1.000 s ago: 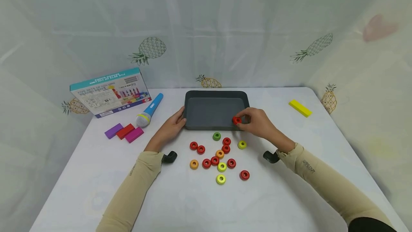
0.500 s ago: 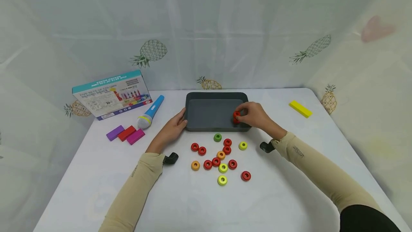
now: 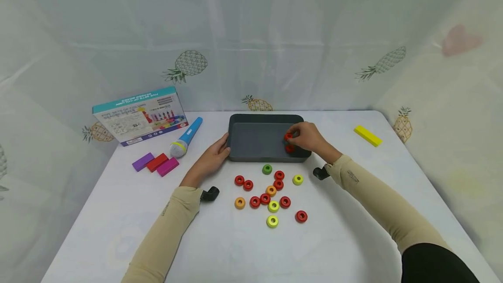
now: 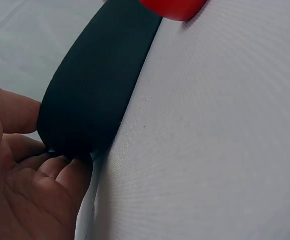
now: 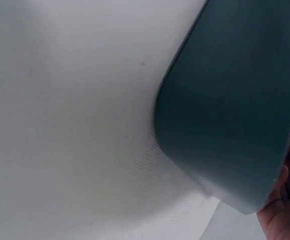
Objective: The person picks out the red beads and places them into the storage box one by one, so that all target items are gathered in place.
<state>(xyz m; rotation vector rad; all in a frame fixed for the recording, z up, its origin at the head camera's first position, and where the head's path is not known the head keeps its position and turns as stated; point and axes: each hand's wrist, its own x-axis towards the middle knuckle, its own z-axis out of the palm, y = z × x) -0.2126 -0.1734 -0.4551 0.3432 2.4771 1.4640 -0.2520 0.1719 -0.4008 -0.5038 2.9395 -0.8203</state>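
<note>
The dark grey baking tray (image 3: 255, 141) lies near the back of the white table. My left hand (image 3: 212, 158) grips its left end; in the left wrist view the thumb and curled fingers (image 4: 74, 182) hold the tray wall (image 4: 89, 90). Over the tray's right part, my right hand (image 3: 309, 138) pinches a small red ring bead (image 3: 288, 136) between thumb and fingertips. Just in front of it, another red ring bead (image 3: 289, 148) is inside the tray. In the right wrist view, the tray wall (image 5: 230, 110) hides most of the right hand (image 5: 287, 200).
Several red, orange and yellow ring beads (image 3: 285, 202) and a green one (image 3: 267, 169) are scattered before the tray. To the left are a toy microphone (image 3: 186, 137), a printed box (image 3: 141, 117) and coloured blocks (image 3: 158, 163). A yellow block (image 3: 367, 136) lies right.
My right hand moved from the tray's front edge inward over the tray. One red ring bead now lies apart from the fingers there. The left hand stays at the tray's left end.
</note>
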